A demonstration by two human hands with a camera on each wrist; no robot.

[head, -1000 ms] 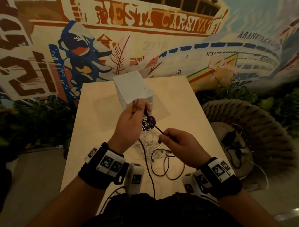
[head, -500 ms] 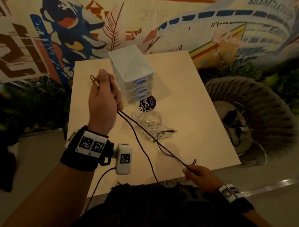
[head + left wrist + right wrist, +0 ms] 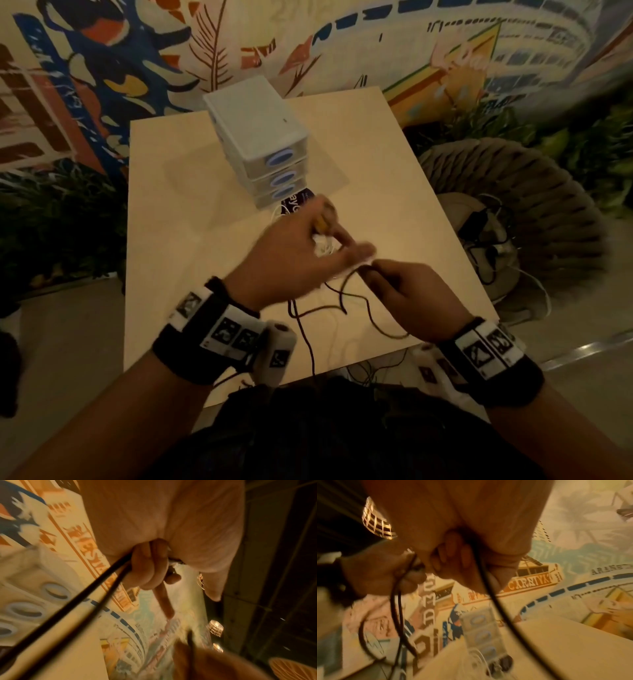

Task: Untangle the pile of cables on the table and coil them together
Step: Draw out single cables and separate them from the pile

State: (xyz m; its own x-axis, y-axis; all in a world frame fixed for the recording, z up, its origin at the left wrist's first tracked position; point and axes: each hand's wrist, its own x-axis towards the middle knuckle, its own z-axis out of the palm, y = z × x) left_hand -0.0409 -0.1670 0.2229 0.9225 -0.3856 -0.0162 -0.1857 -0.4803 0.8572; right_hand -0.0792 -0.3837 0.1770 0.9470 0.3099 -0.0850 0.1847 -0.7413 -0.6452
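A thin dark cable (image 3: 342, 305) lies in slack loops on the pale wooden table (image 3: 178, 240) and runs off its near edge. My left hand (image 3: 337, 245) grips this cable near its gold plug (image 3: 323, 224), fingers curled round two strands (image 3: 82, 597), one finger sticking out. Just to the right, my right hand (image 3: 380, 279) pinches the same cable (image 3: 489, 592) in curled fingers, almost touching the left. A pile of white cable (image 3: 322, 248) shows partly under the left hand. The left hand is motion-blurred.
A white three-drawer box (image 3: 260, 137) stands on the table behind the hands, with a dark round label (image 3: 296, 205) at its foot. A woven chair (image 3: 534, 192) at the right holds a charger and more cables (image 3: 486, 236). Plants line the mural wall.
My hands were far apart with the dark cable stretched between them, left raised, right at the near edge. Now they meet over the table's middle and the cable hangs slack in loops.
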